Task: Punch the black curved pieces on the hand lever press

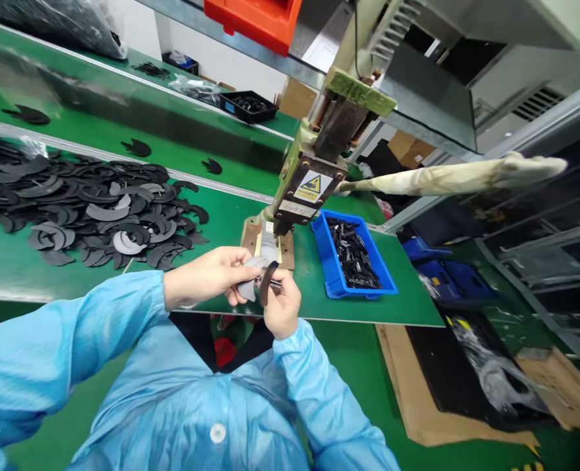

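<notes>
Item: our left hand, fingers pinched on a flat grey curved piece, held just above the near edge of the green bench.

Item: our right hand, fingers closed on a narrow dark strip, which stands upright and touches the grey piece.

Item: hand press, green-bodied with a yellow warning label, just behind both hands; its wrapped lever reaches out to the right.

Item: blue bin, right of the press base, holding small black parts.

Item: heap of black and grey curved pieces, spread on the bench to our left.

Item: black tray, far side of the conveyor; orange bin on the shelf above.
</notes>
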Demonstrator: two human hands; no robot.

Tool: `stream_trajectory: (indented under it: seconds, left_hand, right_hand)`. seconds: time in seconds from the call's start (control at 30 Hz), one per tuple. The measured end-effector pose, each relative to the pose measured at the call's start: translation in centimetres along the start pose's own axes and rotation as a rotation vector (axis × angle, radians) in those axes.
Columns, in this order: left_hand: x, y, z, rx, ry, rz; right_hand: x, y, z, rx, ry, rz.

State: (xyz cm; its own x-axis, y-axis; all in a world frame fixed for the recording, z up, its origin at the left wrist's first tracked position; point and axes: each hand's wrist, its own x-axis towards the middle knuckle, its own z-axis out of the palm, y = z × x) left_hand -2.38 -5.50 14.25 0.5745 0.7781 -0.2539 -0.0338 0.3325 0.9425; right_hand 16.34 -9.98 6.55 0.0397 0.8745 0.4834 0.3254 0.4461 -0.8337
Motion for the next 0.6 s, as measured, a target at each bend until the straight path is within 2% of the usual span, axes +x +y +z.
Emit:
stream_trajectory:
  seconds: [0.17,0.27,0.37,0.43,0.5,0.6]
  left_hand:
    - [0.6,-0.2,-0.7,0.171,0.088,0.050]
    - [0.6,-1.0,-1.1,0.270,0.216,0.160]
    - [0.4,-1.5,-1.0,0.453,0.333,0.307]
    - [0.2,-1.6,-0.7,0.609,0.338,0.416]
    - [0.2,-1.7,-0.3,0.707,0.294,0.495]
    - [0.6,-2.1,-0.1,0.718,0.273,0.514]
  right_hand:
    - [1.1,-0.7,-2.1,-0.163,-0.129,-0.119]
    - [1.5,-0.8,-3.0,-0.249,-0.211,-0.170]
    - [1.5,-0.7,-3.1,-0.310,-0.230,-0.197]
    - [1.5,-0.5,-3.1,-0.338,-0.224,-0.210]
    - [1.4,-0.3,-3.1,-0.352,-0.231,-0.231]
    - [1.3,-0.3,-3.3,-0.353,-0.237,-0.264]
